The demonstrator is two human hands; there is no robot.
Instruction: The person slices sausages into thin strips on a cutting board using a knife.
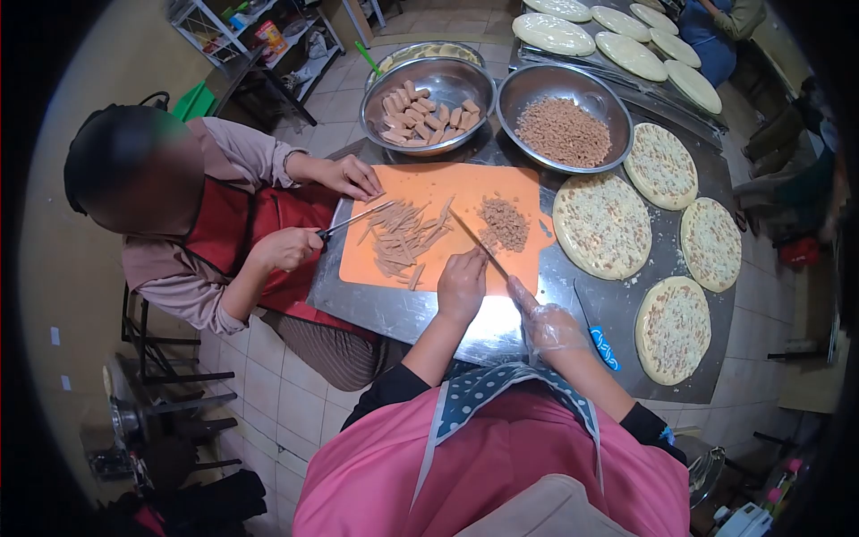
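My right hand (pixel 546 324), in a clear plastic glove, grips a kitchen knife (pixel 467 230) whose blade points away over the orange cutting board (pixel 358 264). Bare and curled, my left hand (pixel 463 282) has its fingertips against the blade. Beyond the blade lies a pile of finely chopped sausage (pixel 505 224). To its left are sausage strips (pixel 407 234). A co-worker's hand (pixel 288 249) holds another knife (pixel 360 217) at these strips, with the other hand (pixel 353 177) on the board's far left edge.
Behind the board stand a steel bowl of sausage pieces (pixel 474 79) and a bowl of chopped sausage (pixel 617 107). Several topped pizza bases (pixel 601 225) lie at the right. A blue-handled knife (pixel 604 347) rests by my right wrist. Plain dough rounds (pixel 632 55) sit farther back.
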